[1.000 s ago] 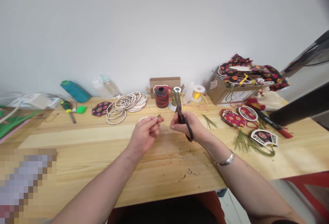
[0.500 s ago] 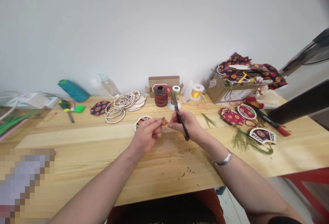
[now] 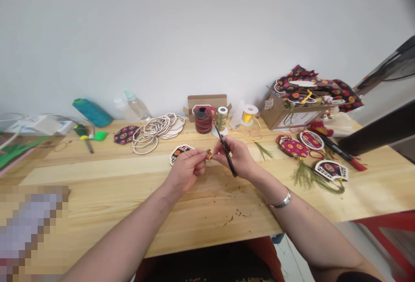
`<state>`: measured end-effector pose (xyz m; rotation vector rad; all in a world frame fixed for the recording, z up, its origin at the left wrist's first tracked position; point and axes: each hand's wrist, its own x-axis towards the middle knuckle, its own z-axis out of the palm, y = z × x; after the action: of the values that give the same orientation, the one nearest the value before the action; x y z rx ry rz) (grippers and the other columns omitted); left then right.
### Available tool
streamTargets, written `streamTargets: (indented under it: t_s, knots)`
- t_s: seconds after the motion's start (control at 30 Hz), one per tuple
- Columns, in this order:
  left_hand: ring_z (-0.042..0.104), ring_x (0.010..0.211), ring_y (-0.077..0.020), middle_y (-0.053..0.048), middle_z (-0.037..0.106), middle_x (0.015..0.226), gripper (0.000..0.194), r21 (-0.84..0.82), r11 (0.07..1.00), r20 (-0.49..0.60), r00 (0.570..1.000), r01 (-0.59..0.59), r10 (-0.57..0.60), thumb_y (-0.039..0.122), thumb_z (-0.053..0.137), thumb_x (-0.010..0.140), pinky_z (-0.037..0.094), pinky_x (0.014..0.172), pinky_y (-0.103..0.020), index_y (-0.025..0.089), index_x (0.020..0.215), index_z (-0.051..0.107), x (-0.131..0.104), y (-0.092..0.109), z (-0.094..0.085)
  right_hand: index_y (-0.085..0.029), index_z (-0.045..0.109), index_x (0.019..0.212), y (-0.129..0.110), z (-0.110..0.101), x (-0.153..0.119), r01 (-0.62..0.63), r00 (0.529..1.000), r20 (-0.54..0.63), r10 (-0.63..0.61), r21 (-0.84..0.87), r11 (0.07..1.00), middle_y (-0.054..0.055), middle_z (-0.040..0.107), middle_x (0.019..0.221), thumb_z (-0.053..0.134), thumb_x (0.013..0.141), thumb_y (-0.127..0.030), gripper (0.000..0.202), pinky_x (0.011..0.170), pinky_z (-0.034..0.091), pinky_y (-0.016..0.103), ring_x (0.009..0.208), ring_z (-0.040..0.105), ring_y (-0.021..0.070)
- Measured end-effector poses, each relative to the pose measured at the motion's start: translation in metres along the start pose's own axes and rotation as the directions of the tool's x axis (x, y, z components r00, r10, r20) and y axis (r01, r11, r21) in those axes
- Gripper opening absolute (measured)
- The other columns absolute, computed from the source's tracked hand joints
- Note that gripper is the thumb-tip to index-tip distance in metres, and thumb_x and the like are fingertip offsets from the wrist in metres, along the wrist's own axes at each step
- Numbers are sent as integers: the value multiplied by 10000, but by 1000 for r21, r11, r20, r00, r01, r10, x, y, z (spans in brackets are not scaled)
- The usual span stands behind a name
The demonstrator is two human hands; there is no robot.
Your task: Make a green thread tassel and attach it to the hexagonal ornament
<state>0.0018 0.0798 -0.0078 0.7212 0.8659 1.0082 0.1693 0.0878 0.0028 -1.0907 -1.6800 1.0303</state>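
Observation:
Between my two hands runs a short yellow cord (image 3: 210,156), with a small olive-green bit at its left end. My left hand (image 3: 186,167) pinches that end between thumb and fingertips. The thumb and finger of my right hand (image 3: 238,156) grip the cord's other side, while black scissors (image 3: 227,154) rest in the same hand, blades pointing up and away. Just behind my left hand lies a white-framed ornament with a dark patterned face (image 3: 178,152), partly covered by that hand.
Several pale wooden frames (image 3: 158,126) lie left of centre. Spools of red-black cord (image 3: 203,121), olive thread (image 3: 221,120) and yellow cord (image 3: 249,115) stand at the back. At right are a cardboard box (image 3: 282,115) and a tasselled ornament (image 3: 330,172). Dark scraps (image 3: 231,218) litter the front.
The scissors have tilted slightly lower to the left in my right hand. Both hands keep their pinch on the yellow cord, nearly in place.

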Motion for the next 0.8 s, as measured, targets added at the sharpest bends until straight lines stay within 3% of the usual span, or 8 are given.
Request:
streamTargets:
  t_s: [0.17, 0.57, 0.8]
  knots:
    - [220, 416, -16, 74, 335, 475, 191, 3, 1000, -2, 1000, 18, -18, 224, 781, 617, 171, 397, -162, 79, 615, 658, 0, -1, 0, -184, 558, 760, 7, 0, 2, -15, 999, 31, 12, 98, 995, -30, 508, 650, 681, 713, -306, 180, 554, 366, 250, 575, 432, 108]
    - [218, 411, -12, 84, 312, 483, 223, -7, 998, -7, 998, 60, -60, 227, 801, 597, 169, 385, -150, 87, 607, 628, 0, 0, 1, -189, 570, 750, 5, 1, 0, 10, 998, 64, -18, 130, 991, -25, 520, 662, 704, 708, -320, 192, 548, 353, 248, 579, 420, 107]
    - [217, 408, -6, 76, 339, 476, 209, -20, 998, -22, 998, 61, -62, 214, 798, 585, 165, 382, -152, 73, 600, 645, 0, 3, 2, -189, 578, 739, 3, 0, 0, 70, 997, 37, -71, 34, 997, -28, 501, 659, 668, 726, -261, 116, 583, 367, 250, 606, 437, 114]
